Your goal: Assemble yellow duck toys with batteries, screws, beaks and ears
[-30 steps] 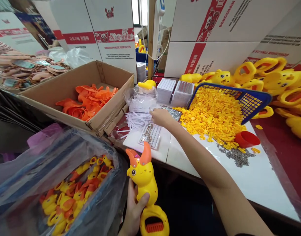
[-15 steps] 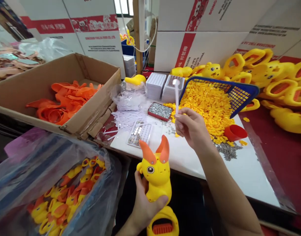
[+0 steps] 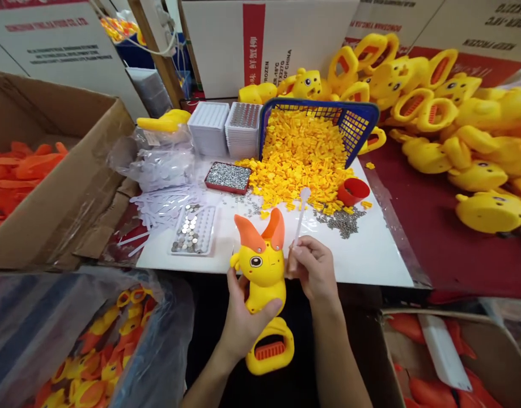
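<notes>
In my left hand point(image 3: 247, 323) is a yellow plastic toy animal point(image 3: 266, 269) with orange ears and a ring-shaped handle below, held upright with its face towards me. My fingers wrap round its body from the left, the thumb across the front. Pinched between the thumb and fingers of my right hand point(image 3: 313, 266) is a thin white plastic stick point(image 3: 301, 218) with a round end pointing up. This hand is close beside the toy's right side; whether it touches is unclear. A white tray point(image 3: 207, 229) with silvery discs lies on the table beyond the toy.
A blue basket point(image 3: 360, 133) spills small yellow parts point(image 3: 303, 153) across the white tabletop point(image 3: 371, 255). A red dish of screws point(image 3: 228, 177), white sticks point(image 3: 166, 207) and stacked trays point(image 3: 209, 127) stand around it. Yellow toys point(image 3: 477, 164) pile up right; a bag-lined bin point(image 3: 166, 323) sits lower left.
My right hand has come down and towards the toy with the white stick. The view has turned right, bringing a box of orange parts into sight at lower right. My left hand still holds the toy.
</notes>
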### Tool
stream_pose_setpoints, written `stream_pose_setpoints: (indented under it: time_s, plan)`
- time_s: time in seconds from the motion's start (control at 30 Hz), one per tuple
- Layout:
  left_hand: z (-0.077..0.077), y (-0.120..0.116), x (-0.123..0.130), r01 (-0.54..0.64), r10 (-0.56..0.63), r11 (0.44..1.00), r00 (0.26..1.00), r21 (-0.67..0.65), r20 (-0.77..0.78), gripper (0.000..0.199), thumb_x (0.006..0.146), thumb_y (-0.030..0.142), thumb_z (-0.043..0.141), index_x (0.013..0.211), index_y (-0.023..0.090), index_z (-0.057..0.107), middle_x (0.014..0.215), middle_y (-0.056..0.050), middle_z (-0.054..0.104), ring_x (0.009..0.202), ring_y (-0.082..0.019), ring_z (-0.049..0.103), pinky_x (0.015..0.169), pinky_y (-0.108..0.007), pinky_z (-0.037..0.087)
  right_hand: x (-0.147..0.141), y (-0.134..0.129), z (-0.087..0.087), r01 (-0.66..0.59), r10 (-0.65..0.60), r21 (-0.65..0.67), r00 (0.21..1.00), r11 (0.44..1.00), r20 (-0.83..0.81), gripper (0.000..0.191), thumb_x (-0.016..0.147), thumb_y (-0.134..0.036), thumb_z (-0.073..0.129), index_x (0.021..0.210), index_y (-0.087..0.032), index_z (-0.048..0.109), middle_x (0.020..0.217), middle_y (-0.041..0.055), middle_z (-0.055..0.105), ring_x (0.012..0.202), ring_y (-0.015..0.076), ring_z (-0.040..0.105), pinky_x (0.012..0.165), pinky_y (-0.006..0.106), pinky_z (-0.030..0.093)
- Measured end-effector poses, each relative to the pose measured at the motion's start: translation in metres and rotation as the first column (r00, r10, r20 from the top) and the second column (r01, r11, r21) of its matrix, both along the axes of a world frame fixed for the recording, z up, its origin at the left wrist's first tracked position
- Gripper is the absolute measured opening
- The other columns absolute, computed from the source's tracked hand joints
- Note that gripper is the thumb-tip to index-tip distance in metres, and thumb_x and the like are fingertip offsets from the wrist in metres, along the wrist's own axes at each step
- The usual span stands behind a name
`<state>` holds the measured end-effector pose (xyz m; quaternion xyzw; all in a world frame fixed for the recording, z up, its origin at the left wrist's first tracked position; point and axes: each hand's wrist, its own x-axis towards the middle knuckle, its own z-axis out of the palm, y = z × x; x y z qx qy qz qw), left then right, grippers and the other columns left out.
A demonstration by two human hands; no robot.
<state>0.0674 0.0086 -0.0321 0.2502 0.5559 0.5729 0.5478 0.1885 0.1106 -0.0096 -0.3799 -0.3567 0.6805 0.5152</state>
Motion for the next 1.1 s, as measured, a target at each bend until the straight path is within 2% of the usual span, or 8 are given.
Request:
stream_pose_setpoints:
  time_s: [0.23, 0.37, 0.43, 0.5, 0.63, 0.8, 1.0, 1.1]
  plan:
    - [0.001, -0.012, 0.010, -0.179, 0.186, 0.980, 0.978, 0.084, -0.095, 0.072, 0.071, 0.035, 0.084, 0.125, 0.027, 0.038, 0.113, -0.007, 0.067, 0.101, -0.025, 0.072, 0.087, -0.036, 0.059, -0.002, -0.004, -0.003, -0.067, 0.068, 0.024, 0.995, 0.997, -0.071, 0.034, 0.067, -0.044, 0.089, 0.074, -0.018, 0.068, 0.057, 0.0006, 0.070, 0.041, 0.0128, 0.061, 0.041, 0.023, 0.054]
    - [0.004, -0.012, 0.009, -0.234, 0.243, 0.969, 0.961, 0.082, -0.128, 0.075, 0.070, 0.035, 0.086, 0.127, 0.027, 0.039, 0.115, -0.008, 0.066, 0.105, -0.026, 0.072, 0.090, -0.037, 0.059, -0.002, -0.011, -0.004, -0.028, 0.031, 0.085, 0.999, 0.996, -0.030, 0.030, 0.070, -0.040, 0.090, 0.077, -0.018, 0.069, 0.065, 0.0022, 0.074, 0.048, 0.0135, 0.065, 0.044, 0.023, 0.056]
    - [0.009, -0.012, 0.006, -0.203, 0.204, 0.979, 0.975, 0.026, -0.089, 0.082, 0.069, 0.039, 0.087, 0.133, 0.026, 0.038, 0.118, -0.009, 0.066, 0.109, -0.028, 0.070, 0.092, -0.039, 0.059, -0.003, -0.014, -0.003, 0.044, -0.044, 0.125, 0.999, 0.991, -0.006, 0.024, 0.079, -0.038, 0.084, 0.076, -0.019, 0.069, 0.066, 0.0022, 0.073, 0.051, 0.0133, 0.065, 0.046, 0.023, 0.056]
    - [0.017, -0.013, 0.003, -0.125, 0.128, 0.989, 0.991, -0.076, 0.040, 0.091, 0.069, 0.044, 0.087, 0.141, 0.028, 0.034, 0.121, -0.010, 0.066, 0.107, -0.030, 0.070, 0.089, -0.041, 0.061, -0.003, -0.015, -0.003, 0.099, -0.101, 0.157, 0.995, 0.983, 0.005, 0.020, 0.086, -0.037, 0.077, 0.080, -0.019, 0.072, 0.068, 0.0023, 0.073, 0.054, 0.0132, 0.065, 0.050, 0.025, 0.057]
    - [0.032, -0.019, 0.003, 0.050, 0.025, 0.970, 0.953, -0.240, 0.300, 0.097, 0.072, 0.051, 0.083, 0.150, 0.034, 0.029, 0.125, -0.010, 0.066, 0.089, -0.028, 0.073, 0.069, -0.039, 0.065, 0.001, -0.014, -0.002, 0.093, -0.105, 0.184, 0.993, 0.978, 0.055, 0.016, 0.090, -0.035, 0.073, 0.097, -0.022, 0.079, 0.076, 0.0019, 0.072, 0.058, 0.0110, 0.063, 0.053, 0.024, 0.056]
    - [0.033, -0.018, 0.008, 0.044, 0.012, 0.975, 0.968, -0.218, 0.250, 0.099, 0.072, 0.052, 0.084, 0.151, 0.032, 0.029, 0.128, -0.012, 0.065, 0.093, -0.029, 0.071, 0.068, -0.037, 0.065, 0.006, -0.011, -0.001, 0.043, -0.087, 0.277, 0.985, 0.960, 0.149, 0.022, 0.092, -0.033, 0.069, 0.110, -0.029, 0.080, 0.088, 0.0012, 0.064, 0.064, 0.0088, 0.060, 0.060, 0.024, 0.055]
    - [0.027, -0.012, 0.010, 0.030, 0.007, 0.986, 0.976, -0.167, 0.216, 0.096, 0.074, 0.053, 0.082, 0.149, 0.030, 0.026, 0.123, -0.010, 0.067, 0.104, -0.031, 0.070, 0.081, -0.041, 0.064, 0.007, -0.014, 0.006, 0.033, -0.147, 0.351, 0.941, 0.936, 0.305, 0.017, 0.091, -0.028, 0.068, 0.101, -0.029, 0.082, 0.090, 0.0021, 0.068, 0.070, 0.0104, 0.061, 0.064, 0.025, 0.057]
    - [0.027, -0.012, 0.011, 0.026, 0.005, 0.989, 0.979, -0.148, 0.206, 0.092, 0.075, 0.052, 0.081, 0.146, 0.028, 0.028, 0.121, -0.010, 0.067, 0.107, -0.032, 0.070, 0.084, -0.042, 0.062, 0.005, -0.017, 0.008, 0.051, -0.137, 0.286, 0.948, 0.957, 0.288, 0.018, 0.087, -0.029, 0.074, 0.104, -0.027, 0.079, 0.085, 0.0012, 0.072, 0.070, 0.0122, 0.065, 0.063, 0.025, 0.059]
